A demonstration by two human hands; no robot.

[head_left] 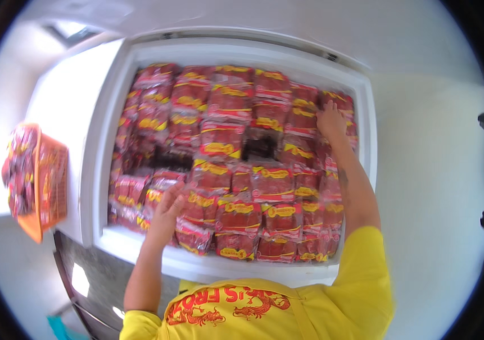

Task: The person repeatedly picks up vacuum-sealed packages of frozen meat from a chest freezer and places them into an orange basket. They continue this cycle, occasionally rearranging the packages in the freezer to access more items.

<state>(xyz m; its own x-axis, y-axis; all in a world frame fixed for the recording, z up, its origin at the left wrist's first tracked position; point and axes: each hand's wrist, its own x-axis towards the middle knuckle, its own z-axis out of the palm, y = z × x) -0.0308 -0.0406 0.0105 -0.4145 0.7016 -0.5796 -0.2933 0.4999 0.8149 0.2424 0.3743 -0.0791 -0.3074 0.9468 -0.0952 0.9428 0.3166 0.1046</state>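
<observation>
In the head view, red packets [273, 184] lie in rows inside a white freezer [371, 170]. The right hand [332, 120] is at the upper-right packets, the left hand [168, 205] at the lower-left ones; whether either hand's fingers clamp anything cannot be told.

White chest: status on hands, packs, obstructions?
Right hand at far right red packs; left hand over nearer packs; grips unclear. Two dark gaps showing. Orange basket outside, not blocking.
</observation>
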